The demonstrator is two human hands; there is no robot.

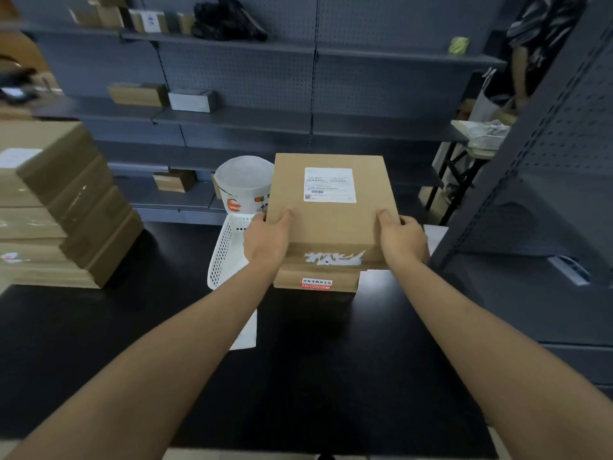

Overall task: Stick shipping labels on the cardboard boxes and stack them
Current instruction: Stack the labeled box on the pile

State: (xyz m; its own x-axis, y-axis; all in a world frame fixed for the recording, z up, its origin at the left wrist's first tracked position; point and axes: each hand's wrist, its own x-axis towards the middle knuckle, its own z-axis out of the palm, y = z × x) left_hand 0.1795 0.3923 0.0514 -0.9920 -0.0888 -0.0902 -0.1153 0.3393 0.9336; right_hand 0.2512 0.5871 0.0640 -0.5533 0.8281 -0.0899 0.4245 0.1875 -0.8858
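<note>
Brown corrugated cardboard is filling the middle of the view: a flat labelled box (328, 207) is being held up above the black surface (99, 343), its long axis running from 6 towards 12 o'clock, away from the person. The left hand (267, 240) is gripping the near left corner, thumb lying on top and fingers curled under the edge; the right hand (403, 242) is gripping the near right corner the same way, so both hands are equally near and the box is extending towards 12 o'clock from them. A white shipping label (330, 185) is sitting flat on the top face towards the far end, with small print and a barcode too fine to read. The near side face is showing torn white tape residue. Directly beneath, another cardboard box (316, 282) with a red sticker is lying on the surface. The stack of boxes (56, 207) is standing well apart at 9 o'clock, so the carry will probably have to swing leftwards. A white perforated basket (224, 254) and a paper bucket (243, 184) are standing just left of the held box.
</note>
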